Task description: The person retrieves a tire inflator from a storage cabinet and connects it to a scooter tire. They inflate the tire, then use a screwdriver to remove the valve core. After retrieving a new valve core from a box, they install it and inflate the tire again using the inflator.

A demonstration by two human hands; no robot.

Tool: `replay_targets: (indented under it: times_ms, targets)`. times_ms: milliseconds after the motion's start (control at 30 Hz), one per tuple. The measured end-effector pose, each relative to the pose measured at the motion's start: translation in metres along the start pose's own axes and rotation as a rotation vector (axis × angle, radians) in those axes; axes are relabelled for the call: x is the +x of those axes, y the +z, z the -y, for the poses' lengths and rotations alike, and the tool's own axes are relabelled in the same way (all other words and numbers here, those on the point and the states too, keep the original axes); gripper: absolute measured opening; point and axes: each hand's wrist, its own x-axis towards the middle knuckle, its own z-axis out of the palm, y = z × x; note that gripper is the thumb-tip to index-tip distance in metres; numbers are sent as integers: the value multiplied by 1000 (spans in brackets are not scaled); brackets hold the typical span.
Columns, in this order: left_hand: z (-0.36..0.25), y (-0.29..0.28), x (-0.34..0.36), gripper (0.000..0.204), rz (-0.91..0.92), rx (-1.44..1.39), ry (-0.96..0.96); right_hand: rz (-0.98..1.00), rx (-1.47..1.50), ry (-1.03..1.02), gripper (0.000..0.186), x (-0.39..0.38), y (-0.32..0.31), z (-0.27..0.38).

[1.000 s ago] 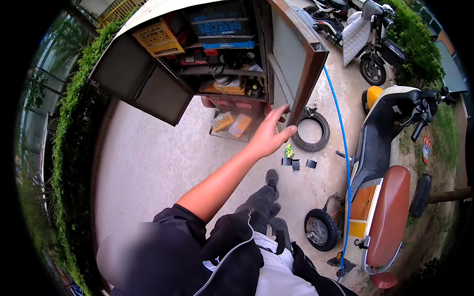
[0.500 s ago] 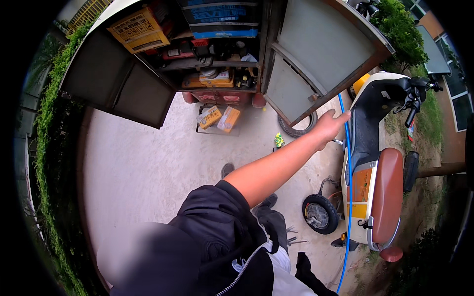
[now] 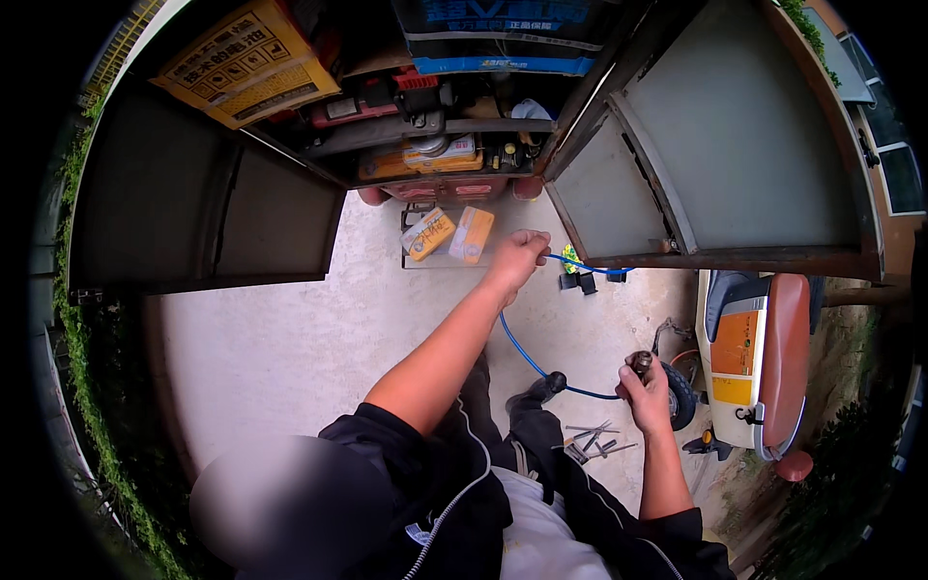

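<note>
**Blue hose (image 3: pixel 588 392) being held at two places**

The left grip (image 3: pixel 517 259) is pinching the blue hose between thumb and curled fingers, with one stretch running off to its right toward the lower edge of an open cabinet door (image 3: pixel 773 145). Below and to the right, the right grip (image 3: pixel 648 394) is closing its fingers around a dark metal fitting (image 3: pixel 640 362); the hose is sagging in a curve between both grips and reaching the right one, its join being hidden there. Two yellow boxes (image 3: pixel 472 234) are lying just left of the left grip. Beside the right grip, a wheel (image 3: pixel 682 398) is showing partly behind it, and a scooter (image 3: pixel 785 358) is standing farther right.
</note>
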Motion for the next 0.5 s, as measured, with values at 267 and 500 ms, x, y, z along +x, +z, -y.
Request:
replay_targets:
  times_ms: [267,500]
  targets:
    - [-53,-83,43,25,-137,157,365,-110,-380,-439,33,95,39,68]
    - [-124,-62,141,32,-278,692,698,-267,-142,-428,31,101,20,73]
